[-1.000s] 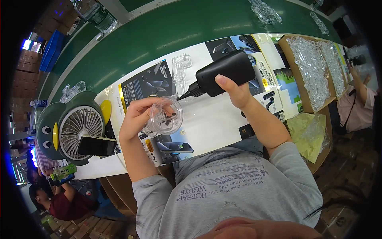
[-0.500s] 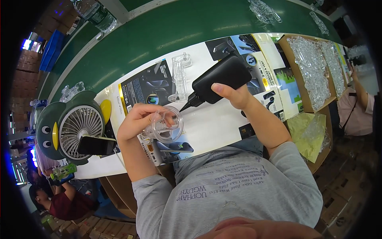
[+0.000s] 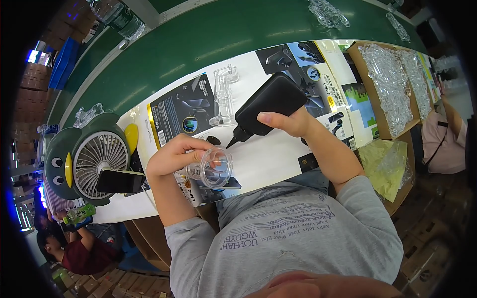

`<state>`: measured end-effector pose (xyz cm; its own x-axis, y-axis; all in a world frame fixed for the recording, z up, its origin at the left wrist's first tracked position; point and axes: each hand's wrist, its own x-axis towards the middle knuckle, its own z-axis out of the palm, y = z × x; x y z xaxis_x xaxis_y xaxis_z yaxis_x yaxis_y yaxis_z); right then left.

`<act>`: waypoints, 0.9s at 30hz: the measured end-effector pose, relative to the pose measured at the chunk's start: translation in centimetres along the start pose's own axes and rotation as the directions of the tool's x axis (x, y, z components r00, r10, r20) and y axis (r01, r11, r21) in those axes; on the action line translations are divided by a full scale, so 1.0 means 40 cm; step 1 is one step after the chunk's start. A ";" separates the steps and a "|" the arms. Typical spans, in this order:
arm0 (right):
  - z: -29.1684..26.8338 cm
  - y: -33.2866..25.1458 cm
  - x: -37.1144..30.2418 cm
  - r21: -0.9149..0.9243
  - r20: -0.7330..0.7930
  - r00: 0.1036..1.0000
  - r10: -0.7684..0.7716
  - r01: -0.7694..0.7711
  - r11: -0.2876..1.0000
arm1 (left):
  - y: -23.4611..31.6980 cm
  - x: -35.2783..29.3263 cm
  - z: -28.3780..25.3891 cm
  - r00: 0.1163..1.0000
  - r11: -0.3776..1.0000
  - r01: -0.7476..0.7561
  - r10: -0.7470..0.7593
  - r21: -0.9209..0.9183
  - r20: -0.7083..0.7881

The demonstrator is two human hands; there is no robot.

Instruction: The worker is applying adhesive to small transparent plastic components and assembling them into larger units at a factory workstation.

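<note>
My left hand [image 3: 180, 156] is closed round a clear plastic piece with a round rim [image 3: 217, 171], which is tilted so that its open ring faces right. My right hand [image 3: 293, 121] grips a black squeeze bottle [image 3: 271, 102], tipped so its thin nozzle [image 3: 237, 137] points down to the left. The nozzle tip is close to the upper edge of the ring; whether it touches, I cannot tell. Beyond my hands a clear plastic assembly [image 3: 224, 97] with a round base stands on the printed sheet [image 3: 268, 156].
A green fan [image 3: 102, 154] with a phone [image 3: 119, 181] before it stands at left. At right is a carton [image 3: 370, 89] full of clear parts, above yellow paper [image 3: 380, 166]. A water bottle [image 3: 119, 20] and loose clear parts [image 3: 328, 14] lie toward the back. Other people are at both sides.
The clear piece in my left hand has shifted slightly right and down. The black bottle has come a little left and lower, and its nozzle points more steeply down.
</note>
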<state>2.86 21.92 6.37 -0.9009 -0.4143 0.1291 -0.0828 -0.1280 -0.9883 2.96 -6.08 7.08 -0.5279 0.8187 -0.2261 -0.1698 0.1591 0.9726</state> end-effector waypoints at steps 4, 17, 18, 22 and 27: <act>0.001 -0.002 0.000 0.004 0.003 1.000 -0.009 0.009 1.000 | 0.000 0.002 0.001 0.999 1.000 0.027 -0.027 -0.008 0.035; 0.003 0.015 -0.006 0.089 0.017 0.999 -0.045 0.043 0.995 | -0.011 0.012 0.000 0.993 0.996 0.078 -0.082 0.040 0.084; 0.003 0.018 -0.006 0.090 0.018 0.999 -0.046 0.044 0.995 | -0.012 0.012 -0.001 0.993 0.996 0.069 -0.073 0.050 0.090; 0.005 0.019 -0.006 0.106 0.023 0.999 -0.041 0.038 0.994 | -0.005 0.011 0.001 0.992 0.995 0.052 -0.061 0.082 0.110; 0.006 0.019 -0.009 0.117 0.015 0.999 -0.046 0.044 0.992 | 0.005 0.021 0.006 0.988 0.991 0.080 -0.093 0.109 0.120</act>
<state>3.21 21.73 5.58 -0.8897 -0.4215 0.1753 -0.0717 -0.2504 -0.9655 2.70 -5.24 7.09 -0.4059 0.8608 -0.3070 -0.1199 0.2828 0.9517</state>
